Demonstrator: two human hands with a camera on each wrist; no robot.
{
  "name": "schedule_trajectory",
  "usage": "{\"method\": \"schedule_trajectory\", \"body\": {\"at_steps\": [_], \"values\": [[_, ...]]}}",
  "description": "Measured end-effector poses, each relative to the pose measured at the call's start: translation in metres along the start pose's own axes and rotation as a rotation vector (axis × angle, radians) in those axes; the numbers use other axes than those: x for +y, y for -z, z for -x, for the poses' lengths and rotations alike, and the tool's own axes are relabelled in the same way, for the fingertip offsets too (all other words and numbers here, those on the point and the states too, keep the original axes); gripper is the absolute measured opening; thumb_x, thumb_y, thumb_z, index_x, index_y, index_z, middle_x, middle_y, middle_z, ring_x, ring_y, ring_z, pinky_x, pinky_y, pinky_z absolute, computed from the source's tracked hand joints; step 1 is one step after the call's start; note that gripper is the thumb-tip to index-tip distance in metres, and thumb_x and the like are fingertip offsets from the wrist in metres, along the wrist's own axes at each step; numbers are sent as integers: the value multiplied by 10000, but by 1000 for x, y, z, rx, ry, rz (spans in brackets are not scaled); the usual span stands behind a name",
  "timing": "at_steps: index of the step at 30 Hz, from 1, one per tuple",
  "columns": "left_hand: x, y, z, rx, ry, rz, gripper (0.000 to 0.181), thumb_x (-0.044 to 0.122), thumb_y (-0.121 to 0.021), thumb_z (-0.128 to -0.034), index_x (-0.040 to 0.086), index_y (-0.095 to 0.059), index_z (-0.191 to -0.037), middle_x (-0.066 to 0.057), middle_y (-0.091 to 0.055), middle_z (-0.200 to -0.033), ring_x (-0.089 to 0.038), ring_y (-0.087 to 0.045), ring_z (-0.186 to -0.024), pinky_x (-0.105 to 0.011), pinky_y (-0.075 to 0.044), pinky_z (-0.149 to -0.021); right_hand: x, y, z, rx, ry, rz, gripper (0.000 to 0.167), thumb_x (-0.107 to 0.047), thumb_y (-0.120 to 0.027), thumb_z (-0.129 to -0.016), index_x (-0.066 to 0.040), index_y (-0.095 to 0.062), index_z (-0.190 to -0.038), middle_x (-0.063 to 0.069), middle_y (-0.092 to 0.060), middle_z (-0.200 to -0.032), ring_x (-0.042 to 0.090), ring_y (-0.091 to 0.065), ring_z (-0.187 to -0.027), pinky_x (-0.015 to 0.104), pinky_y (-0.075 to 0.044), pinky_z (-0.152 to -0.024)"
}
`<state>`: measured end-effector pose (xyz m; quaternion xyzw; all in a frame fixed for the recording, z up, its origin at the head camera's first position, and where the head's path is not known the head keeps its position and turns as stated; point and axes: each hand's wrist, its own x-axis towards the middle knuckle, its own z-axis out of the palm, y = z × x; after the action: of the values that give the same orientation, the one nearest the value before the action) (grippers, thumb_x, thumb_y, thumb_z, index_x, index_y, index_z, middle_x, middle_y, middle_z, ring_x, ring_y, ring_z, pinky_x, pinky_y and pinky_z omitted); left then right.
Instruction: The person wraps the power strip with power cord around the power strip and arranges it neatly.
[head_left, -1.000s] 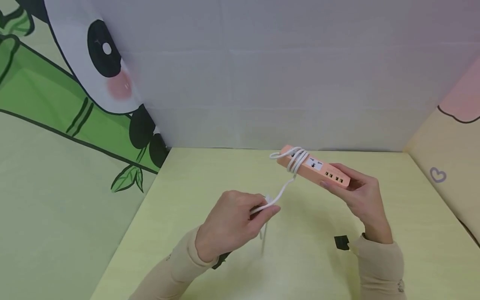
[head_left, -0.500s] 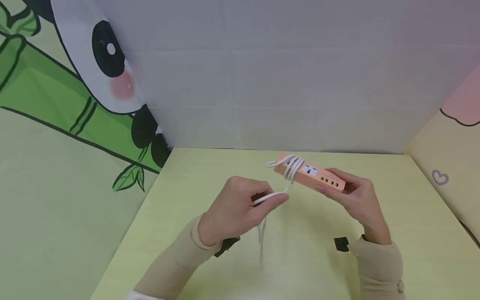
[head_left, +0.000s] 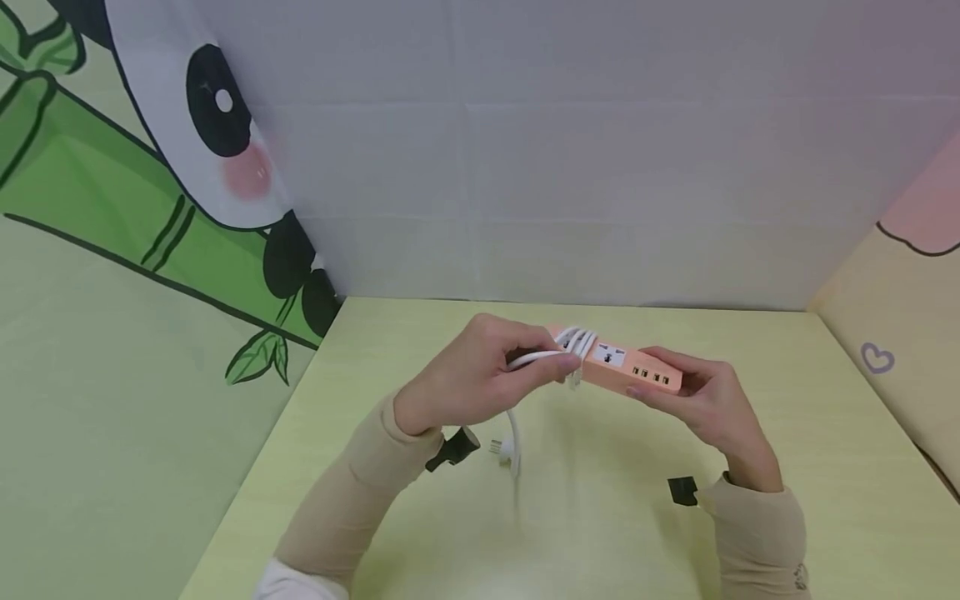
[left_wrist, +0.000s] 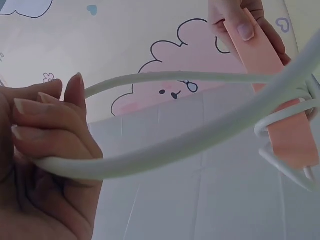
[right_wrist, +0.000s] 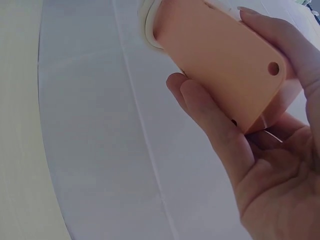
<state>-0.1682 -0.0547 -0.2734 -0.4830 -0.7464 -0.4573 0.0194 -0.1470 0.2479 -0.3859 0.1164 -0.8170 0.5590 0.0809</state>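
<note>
I have both hands occupied and apart from each other. The right hand (head_left: 708,402) grips one end of the peach power strip (head_left: 627,367); the left hand (head_left: 487,372) pinches the white cord (head_left: 534,357) between thumb and fingers. In the head view the left fingertips overlap the turns around the strip, but the left wrist view shows a gap there, bridged by cord.

I judge the step to be working the cord around the strip; whether turns are going on or coming off, I can't tell. To do it well, I'd hold the right hand steady as the anchor, carry the left around the free end in even loops, and leave light tension so the turns lie side by side without crossing. I'd also watch the plug (head_left: 506,451), which hangs below the left hand and could swing into a loop.

The strip is raised above the worktop (head_left: 600,521), right of centre. Its long axis runs across the head view, sloping down to the right: wrapped end left, USB ports (head_left: 651,376) by the right hand. The socket face looks up toward the head camera; the plain back shows in the right wrist view.
</note>
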Motion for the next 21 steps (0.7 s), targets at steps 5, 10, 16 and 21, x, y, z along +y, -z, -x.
{"method": "schedule_trajectory", "body": {"at_steps": [5, 10, 16, 21], "values": [[-6, 5, -8, 1, 36, -10, 223, 175, -673, -984, 151, -707, -766, 80, -445, -607, -70, -335, -570, -217, -310, -546, -1, -1, 0, -46, -32, -19, 472, -112, -820, -859, -89, -677, -1308, -48, -730, -1008, 108, -656, -805, 249, -572, -680], [-12, 10, -16, 1, 51, -27, 271, 193, -666, -990, 156, -677, -722, 84, -341, -588, -73, -274, -576, -227, -251, -549, -1, -2, 0, -108, -33, -40, 453, -114, -820, -859, -112, -688, -1292, -16, -741, -1002, 121, -660, -783, 267, -568, -678], [-20, 15, -26, -15, 60, -45, 222, 220, -677, -987, 165, -722, -777, 86, -328, -584, -79, -267, -564, -236, -262, -550, -2, -2, 1, -198, -1, -46, 439, -103, -813, -864, -99, -691, -1285, 9, -753, -1006, 143, -680, -790, 283, -575, -691], [-26, 19, -32, -17, 74, -43, 216, 243, -693, -978, 175, -730, -776, 69, -426, -590, -95, -302, -552, -234, -314, -564, -3, -1, 2, -259, 26, -55, 469, -63, -812, -853, -63, -677, -1302, 11, -762, -1002, 144, -677, -769, 279, -560, -649]]}}
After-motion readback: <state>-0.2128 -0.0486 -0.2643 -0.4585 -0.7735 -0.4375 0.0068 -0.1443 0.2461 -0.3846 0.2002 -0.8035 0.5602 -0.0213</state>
